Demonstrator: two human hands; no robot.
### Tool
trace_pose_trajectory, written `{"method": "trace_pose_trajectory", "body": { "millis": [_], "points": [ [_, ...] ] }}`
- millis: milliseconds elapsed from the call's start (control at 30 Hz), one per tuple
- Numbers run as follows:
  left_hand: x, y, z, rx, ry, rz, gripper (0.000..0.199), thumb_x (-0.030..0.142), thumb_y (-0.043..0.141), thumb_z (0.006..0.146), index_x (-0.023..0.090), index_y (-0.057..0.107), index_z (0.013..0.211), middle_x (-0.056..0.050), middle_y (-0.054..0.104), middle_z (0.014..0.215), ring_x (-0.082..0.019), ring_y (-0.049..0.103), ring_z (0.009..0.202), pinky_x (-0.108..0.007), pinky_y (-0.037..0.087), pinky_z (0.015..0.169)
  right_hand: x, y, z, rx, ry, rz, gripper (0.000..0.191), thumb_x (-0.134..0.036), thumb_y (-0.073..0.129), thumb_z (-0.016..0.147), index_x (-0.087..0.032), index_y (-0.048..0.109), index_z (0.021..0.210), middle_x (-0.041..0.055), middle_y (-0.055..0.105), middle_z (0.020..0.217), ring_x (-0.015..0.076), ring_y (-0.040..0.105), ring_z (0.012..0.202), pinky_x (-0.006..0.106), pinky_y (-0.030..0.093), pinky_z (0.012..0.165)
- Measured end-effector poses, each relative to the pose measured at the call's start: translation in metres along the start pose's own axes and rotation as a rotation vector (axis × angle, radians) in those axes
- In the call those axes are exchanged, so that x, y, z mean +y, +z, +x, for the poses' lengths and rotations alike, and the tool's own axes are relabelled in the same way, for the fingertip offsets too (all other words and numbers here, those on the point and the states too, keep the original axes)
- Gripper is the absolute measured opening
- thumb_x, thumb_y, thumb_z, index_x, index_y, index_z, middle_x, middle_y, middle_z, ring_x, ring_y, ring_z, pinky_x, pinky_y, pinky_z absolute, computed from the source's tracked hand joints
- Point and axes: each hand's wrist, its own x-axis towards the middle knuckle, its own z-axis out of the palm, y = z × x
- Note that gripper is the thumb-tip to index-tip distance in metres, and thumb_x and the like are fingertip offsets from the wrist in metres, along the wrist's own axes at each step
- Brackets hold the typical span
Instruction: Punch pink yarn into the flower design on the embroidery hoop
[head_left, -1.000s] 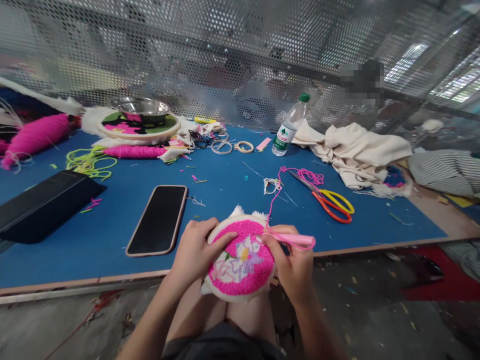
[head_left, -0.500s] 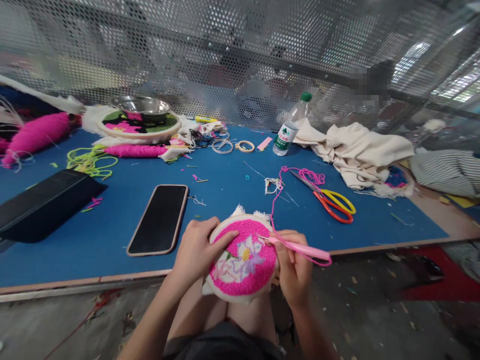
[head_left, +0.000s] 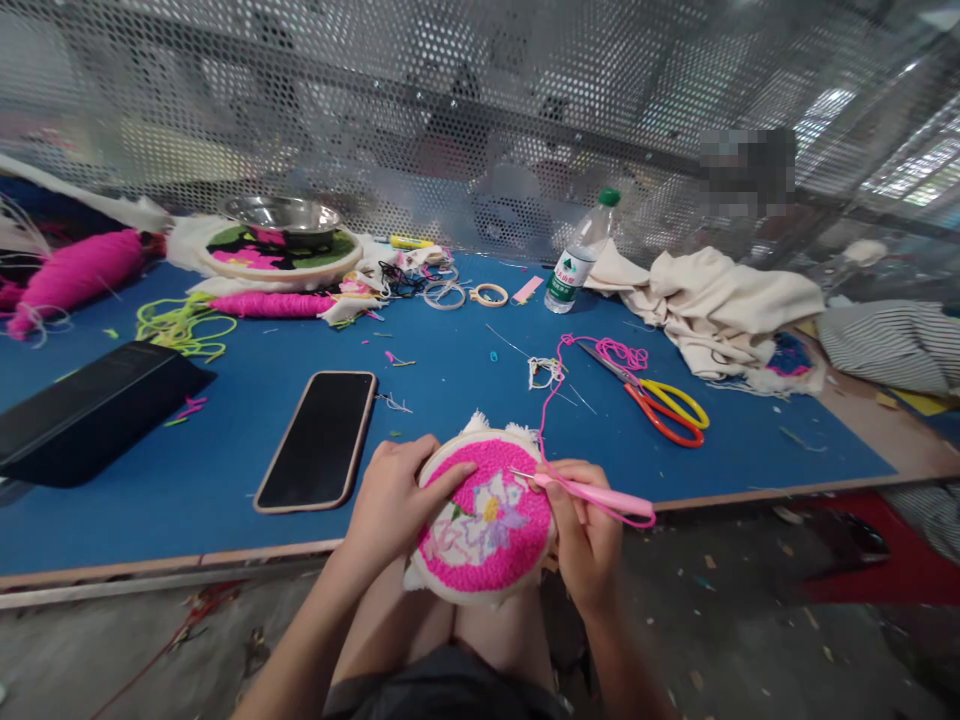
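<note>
My left hand grips the left rim of a round embroidery hoop, its thumb lying on the stitched front and its other fingers mostly hidden. Pink loops fill the cloth around a white and lilac flower with a yellow centre. Between the thumb and fingers of my right hand is a pink punch needle, its metal tip at the stitching just above the flower. Pink yarn runs from the tool up to a loose tangle beside the scissors. The hoop rests above my lap at the table edge.
A phone and a dark case lie on the blue table at left. Behind them are green yarn, a metal bowl and a larger hoop. A water bottle and crumpled cloth stand farther right.
The punch needle's handle end has shifted very slightly left, with its tip still near the same spot. Both hands keep their holds.
</note>
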Motion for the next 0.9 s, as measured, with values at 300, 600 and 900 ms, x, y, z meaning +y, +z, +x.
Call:
{"method": "trace_pose_trajectory", "body": {
  "millis": [300, 600, 900],
  "points": [
    [-0.001, 0.001, -0.001, 0.010, 0.012, -0.027, 0.044, 0.053, 0.053, 0.086, 0.019, 0.043, 0.061, 0.003, 0.049, 0.056, -0.015, 0.045, 0.059, -0.030, 0.029, 0.065, -0.023, 0.007, 0.016, -0.181, -0.176, -0.311, 0.008, -0.018, 0.053, 0.092, -0.019, 0.059, 0.088, 0.0048, 0.062, 0.085, 0.0181, 0.061, 0.084, 0.032, 0.050, 0.079],
    [-0.003, -0.001, -0.007, 0.034, -0.026, -0.197, 0.043, 0.054, 0.054, 0.085, 0.019, 0.045, 0.063, 0.003, 0.049, 0.059, -0.015, 0.047, 0.062, -0.028, 0.030, 0.063, -0.009, 0.017, 0.011, -0.116, -0.215, -0.296, 0.004, -0.019, 0.062, 0.086, -0.021, 0.063, 0.090, 0.0040, 0.064, 0.085, 0.0182, 0.062, 0.083, 0.031, 0.050, 0.077],
    [-0.001, 0.006, 0.001, -0.033, 0.002, -0.009, 0.043, 0.056, 0.048, 0.088, 0.019, 0.046, 0.066, 0.001, 0.053, 0.063, -0.017, 0.048, 0.064, -0.031, 0.029, 0.068, -0.011, -0.001, -0.001, -0.009, 0.012, -0.152, 0.008, -0.022, 0.053, 0.092, -0.020, 0.060, 0.094, 0.0052, 0.066, 0.092, 0.0174, 0.066, 0.087, 0.028, 0.053, 0.076]
  ]
}}
